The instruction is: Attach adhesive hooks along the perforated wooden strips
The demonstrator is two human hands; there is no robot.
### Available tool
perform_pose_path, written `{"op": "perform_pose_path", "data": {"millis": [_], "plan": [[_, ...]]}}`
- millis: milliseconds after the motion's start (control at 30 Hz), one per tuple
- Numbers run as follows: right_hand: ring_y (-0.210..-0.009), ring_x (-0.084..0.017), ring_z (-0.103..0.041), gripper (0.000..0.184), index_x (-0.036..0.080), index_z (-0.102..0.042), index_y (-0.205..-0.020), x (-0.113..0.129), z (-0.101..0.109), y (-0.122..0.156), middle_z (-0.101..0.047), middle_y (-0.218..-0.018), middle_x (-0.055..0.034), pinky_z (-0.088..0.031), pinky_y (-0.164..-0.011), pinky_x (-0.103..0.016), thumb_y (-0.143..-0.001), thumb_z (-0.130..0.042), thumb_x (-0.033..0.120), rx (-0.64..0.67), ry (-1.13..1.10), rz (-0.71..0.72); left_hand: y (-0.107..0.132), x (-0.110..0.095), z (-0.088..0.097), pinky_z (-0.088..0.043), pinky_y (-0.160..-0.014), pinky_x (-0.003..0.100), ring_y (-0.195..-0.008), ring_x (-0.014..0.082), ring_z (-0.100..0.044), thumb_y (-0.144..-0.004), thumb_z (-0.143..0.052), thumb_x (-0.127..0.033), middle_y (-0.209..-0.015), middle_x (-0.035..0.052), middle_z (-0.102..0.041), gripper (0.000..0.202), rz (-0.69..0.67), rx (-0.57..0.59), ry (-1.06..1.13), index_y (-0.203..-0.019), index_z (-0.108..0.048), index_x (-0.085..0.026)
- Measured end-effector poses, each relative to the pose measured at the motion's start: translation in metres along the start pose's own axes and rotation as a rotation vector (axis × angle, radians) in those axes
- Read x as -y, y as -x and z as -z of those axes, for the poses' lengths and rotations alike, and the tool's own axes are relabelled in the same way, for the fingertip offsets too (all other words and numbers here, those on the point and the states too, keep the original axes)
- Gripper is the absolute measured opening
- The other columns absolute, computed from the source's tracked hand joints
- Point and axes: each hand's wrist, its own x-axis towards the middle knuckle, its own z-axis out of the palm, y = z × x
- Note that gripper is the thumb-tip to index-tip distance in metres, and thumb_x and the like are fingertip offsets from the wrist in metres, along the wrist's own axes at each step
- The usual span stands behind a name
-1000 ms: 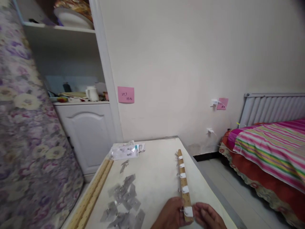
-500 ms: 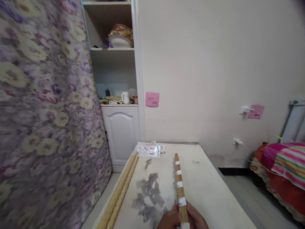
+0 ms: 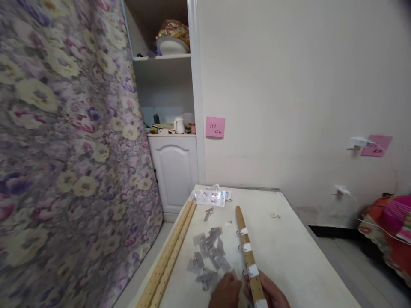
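Note:
My right hand [image 3: 273, 292] grips a long wooden strip [image 3: 240, 220] at its near end, with fingers wrapped around the side. Along the strip sit several small white hooks [image 3: 253, 270] with metal loops on the left edge. My left hand [image 3: 225, 291] is just left of the strip, apart from it, its fingers curled down over the table beside the scattered grey translucent pieces [image 3: 208, 246]. Whatever those fingers pinch is hidden. On the table left of the strip's far end lies a loose white hook [image 3: 229, 223]; another hook [image 3: 274, 215] lies to the right.
Two perforated wooden strips [image 3: 173, 250] lie along the left side of the white table [image 3: 298, 256]. Clear packaging [image 3: 209, 197] rests at the far left corner. A floral curtain [image 3: 80, 171] hangs to the left; a wall [image 3: 272, 94] stands behind.
My left hand has left the strip and moved left toward the grey pieces. The strip is tilted more, and a hook now shows separately on the table by its far end. The view has turned left.

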Motion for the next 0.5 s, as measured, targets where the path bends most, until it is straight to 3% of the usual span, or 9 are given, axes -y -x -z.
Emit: {"op": "perform_pose_path", "data": {"millis": [100, 200, 267, 400, 500], "plan": [[-0.06, -0.017, -0.059, 0.043, 0.016, -0.069, -0.081, 0.001, -0.003, 0.001, -0.065, -0.067, -0.0042, -0.048, -0.057, -0.029, -0.057, -0.075, 0.051, 0.013, -0.068, -0.095, -0.005, 0.001, 0.012, -0.031, -0.103, 0.042, -0.12, 0.0295, -0.046, -0.077, -0.046, -0.02, -0.129, 0.0111, -0.054, 0.034, -0.018, -0.089, -0.074, -0.105, -0.066, -0.023], [-0.058, -0.014, -0.057, 0.041, 0.015, -0.069, -0.084, 0.003, -0.008, 0.003, -0.065, -0.068, -0.0033, -0.046, -0.056, -0.026, -0.059, -0.075, 0.047, 0.04, -0.113, -0.122, -0.005, 0.005, 0.023, -0.029, -0.105, 0.043, -0.122, 0.0281, -0.044, -0.083, -0.04, -0.024, -0.13, 0.0133, -0.053, 0.036, 0.005, -0.226, -0.058, -0.112, -0.061, -0.018], [-0.059, -0.015, -0.058, 0.039, 0.016, -0.068, -0.084, 0.005, -0.014, 0.004, -0.064, -0.067, -0.0028, -0.046, -0.057, -0.027, -0.063, -0.072, 0.048, 0.051, -0.115, -0.108, 0.0, 0.003, 0.026, -0.031, -0.105, 0.042, -0.12, 0.0269, -0.046, -0.084, -0.038, -0.025, -0.126, 0.0149, -0.054, 0.037, -0.025, -0.249, -0.014, -0.113, -0.06, -0.016], [-0.068, -0.021, -0.062, 0.042, 0.018, -0.066, -0.089, 0.01, -0.027, 0.004, -0.067, -0.074, -0.0047, -0.049, -0.064, -0.033, -0.068, -0.064, 0.054, 0.045, -0.043, -0.057, 0.015, -0.009, 0.012, -0.039, -0.098, 0.034, -0.109, 0.024, -0.053, -0.085, -0.039, -0.034, -0.113, 0.0137, -0.059, 0.04, -0.172, -0.254, 0.209, -0.116, -0.057, -0.017], [-0.076, -0.026, -0.064, 0.042, 0.02, -0.067, -0.086, 0.01, -0.031, -0.002, -0.069, -0.078, -0.0051, -0.05, -0.071, -0.038, -0.065, -0.065, 0.056, 0.014, -0.008, -0.036, 0.019, -0.019, -0.01, -0.043, -0.093, 0.035, -0.112, 0.0278, -0.051, -0.078, -0.05, -0.039, -0.123, 0.0124, -0.055, 0.05, -0.065, -0.299, 0.317, -0.124, -0.05, -0.021]]}}
